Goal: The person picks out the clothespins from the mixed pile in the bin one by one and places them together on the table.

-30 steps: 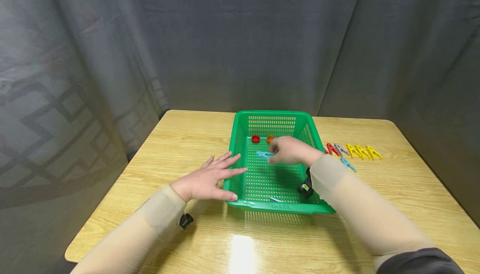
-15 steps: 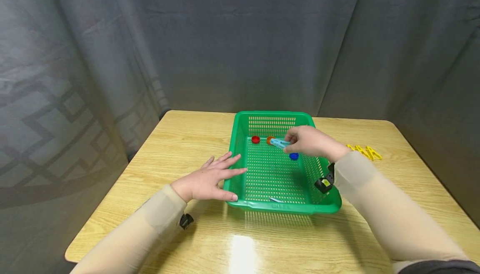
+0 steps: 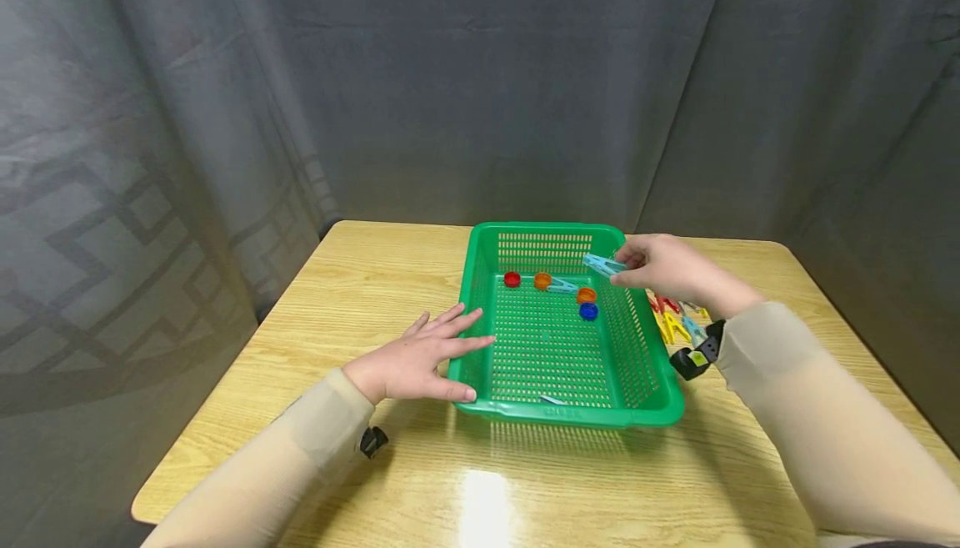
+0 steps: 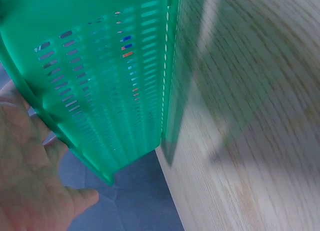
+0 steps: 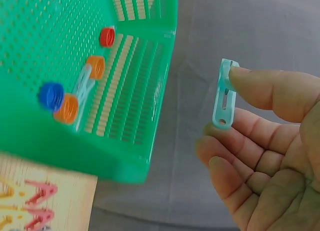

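My right hand [image 3: 671, 268] pinches a light-blue clothespin [image 3: 602, 265] between thumb and fingers, above the basket's back right side; the right wrist view shows the same clothespin [image 5: 225, 95] at the fingertips. My left hand [image 3: 420, 360], fingers spread, rests on the left rim of the green basket [image 3: 570, 414]. Inside the basket lie a red cap [image 3: 512, 279], two orange caps, one an orange cap [image 3: 542, 281] at the back, and a blue cap [image 3: 588, 312]. Another light-blue clothespin [image 3: 562, 286] lies between the orange caps.
Right of the basket, red, yellow and light-blue clothespins lie on the wooden table [image 3: 375, 281], partly hidden by my right hand and wrist. A small pale thing [image 3: 552, 399] lies by the basket's front wall. Grey curtains [image 3: 480, 98] hang behind the table.
My right hand has moved right and upward with the clothespin, from over the basket's middle to its back right side. Caps and a clothespin beneath have come into view. My left hand stays still.
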`<action>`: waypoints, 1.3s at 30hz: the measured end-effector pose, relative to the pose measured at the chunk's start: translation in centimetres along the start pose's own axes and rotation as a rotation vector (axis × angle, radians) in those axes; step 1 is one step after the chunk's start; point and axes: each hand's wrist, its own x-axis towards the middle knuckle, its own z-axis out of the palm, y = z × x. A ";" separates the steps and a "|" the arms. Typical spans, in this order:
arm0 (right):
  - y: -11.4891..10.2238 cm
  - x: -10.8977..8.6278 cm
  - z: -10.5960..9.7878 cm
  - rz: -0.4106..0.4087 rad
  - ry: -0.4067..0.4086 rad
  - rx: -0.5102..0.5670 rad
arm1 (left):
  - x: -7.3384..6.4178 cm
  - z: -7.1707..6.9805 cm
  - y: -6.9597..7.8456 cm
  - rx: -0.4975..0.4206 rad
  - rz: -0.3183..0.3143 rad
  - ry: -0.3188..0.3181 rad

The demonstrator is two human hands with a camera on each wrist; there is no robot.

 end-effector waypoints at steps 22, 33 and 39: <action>6.3 -2.8 -2.0 0.141 0.098 -0.018 | 0.1 0.0 0.1 -0.003 0.010 -0.002; 10.2 -3.4 -1.0 0.217 0.141 -0.034 | 0.1 0.0 0.1 -0.007 0.018 0.000; 12.4 -3.6 0.0 0.272 0.144 -0.032 | 0.1 0.0 0.1 -0.002 0.007 -0.004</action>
